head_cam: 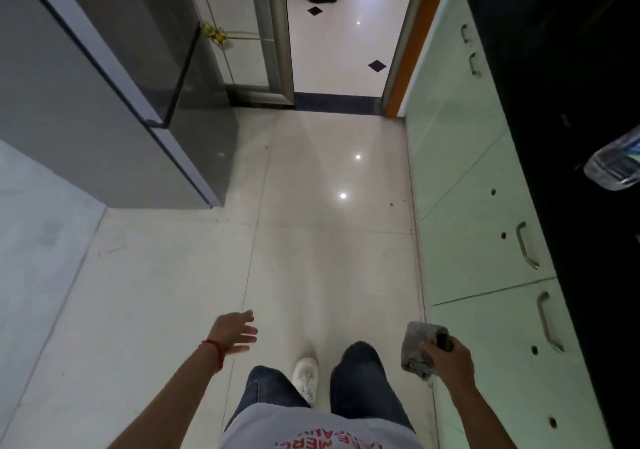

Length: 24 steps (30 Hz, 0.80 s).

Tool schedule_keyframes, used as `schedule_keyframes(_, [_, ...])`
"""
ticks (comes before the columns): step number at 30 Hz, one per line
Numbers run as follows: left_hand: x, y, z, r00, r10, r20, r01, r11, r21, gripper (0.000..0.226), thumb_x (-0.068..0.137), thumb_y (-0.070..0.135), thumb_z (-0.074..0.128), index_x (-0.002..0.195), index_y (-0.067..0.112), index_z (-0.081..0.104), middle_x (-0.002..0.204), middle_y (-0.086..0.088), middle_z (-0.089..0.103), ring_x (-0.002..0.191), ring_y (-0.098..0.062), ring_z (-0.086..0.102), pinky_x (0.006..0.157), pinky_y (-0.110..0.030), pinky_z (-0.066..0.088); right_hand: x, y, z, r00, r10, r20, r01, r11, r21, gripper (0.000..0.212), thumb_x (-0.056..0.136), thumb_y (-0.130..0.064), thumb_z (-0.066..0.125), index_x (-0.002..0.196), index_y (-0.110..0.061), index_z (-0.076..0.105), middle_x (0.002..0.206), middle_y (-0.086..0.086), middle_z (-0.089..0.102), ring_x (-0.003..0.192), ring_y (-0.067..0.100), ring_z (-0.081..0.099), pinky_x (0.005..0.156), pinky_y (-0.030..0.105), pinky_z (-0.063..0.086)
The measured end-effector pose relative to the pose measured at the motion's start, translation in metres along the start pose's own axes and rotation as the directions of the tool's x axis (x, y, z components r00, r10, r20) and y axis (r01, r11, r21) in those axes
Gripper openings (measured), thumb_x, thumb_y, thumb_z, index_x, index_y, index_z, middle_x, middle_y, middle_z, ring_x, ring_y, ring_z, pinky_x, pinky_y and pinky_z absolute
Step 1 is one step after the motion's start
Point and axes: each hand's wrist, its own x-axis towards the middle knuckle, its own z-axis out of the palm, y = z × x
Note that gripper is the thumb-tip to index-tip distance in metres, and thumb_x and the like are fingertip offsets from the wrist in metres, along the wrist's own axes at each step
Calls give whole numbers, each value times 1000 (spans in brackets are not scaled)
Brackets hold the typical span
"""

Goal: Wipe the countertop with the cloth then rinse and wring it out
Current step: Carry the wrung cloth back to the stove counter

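Two hands show: the left hand (235, 332) bare and spread, the right hand (450, 358) closed around one grey cloth (417, 350). There is one black countertop (540, 109), one clear plastic bottle (614, 163) lying on it, and one grey refrigerator (114, 102). The pale green cabinet fronts carry four metal handles (526, 246), and one white shoe (305, 377) of the person's own is visible.

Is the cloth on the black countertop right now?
No, the grey cloth is bunched in the right hand, held above the floor beside the green cabinets, not on the countertop.
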Motion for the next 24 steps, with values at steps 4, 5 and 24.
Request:
schedule_keyframes(4, [37, 97, 24, 996, 70, 56, -71, 997, 18, 20, 91, 24, 53, 79, 9, 59, 76, -12, 62, 69, -24, 59, 64, -31, 47, 49, -38, -3, 998, 65, -16, -65, 998, -14, 31, 77, -12, 70, 100, 7, 62, 88, 19, 61, 79, 31, 54, 71, 34, 39])
schedule_keyframes(5, [47, 119, 29, 995, 83, 56, -84, 996, 20, 21, 92, 24, 52, 79, 9, 58, 76, -12, 61, 69, -24, 58, 65, -31, 47, 63, -49, -4, 997, 78, -12, -78, 997, -14, 30, 76, -11, 70, 98, 7, 63, 85, 19, 61, 78, 31, 54, 71, 33, 39])
schedule_keyframes(24, [202, 420, 60, 1000, -8, -16, 8, 999, 39, 29, 93, 25, 49, 102, -1, 58, 84, -16, 62, 82, -31, 58, 65, -32, 47, 296, -401, -8, 999, -29, 39, 24, 992, 125, 21, 75, -10, 67, 94, -1, 62, 90, 16, 63, 83, 29, 57, 73, 32, 43])
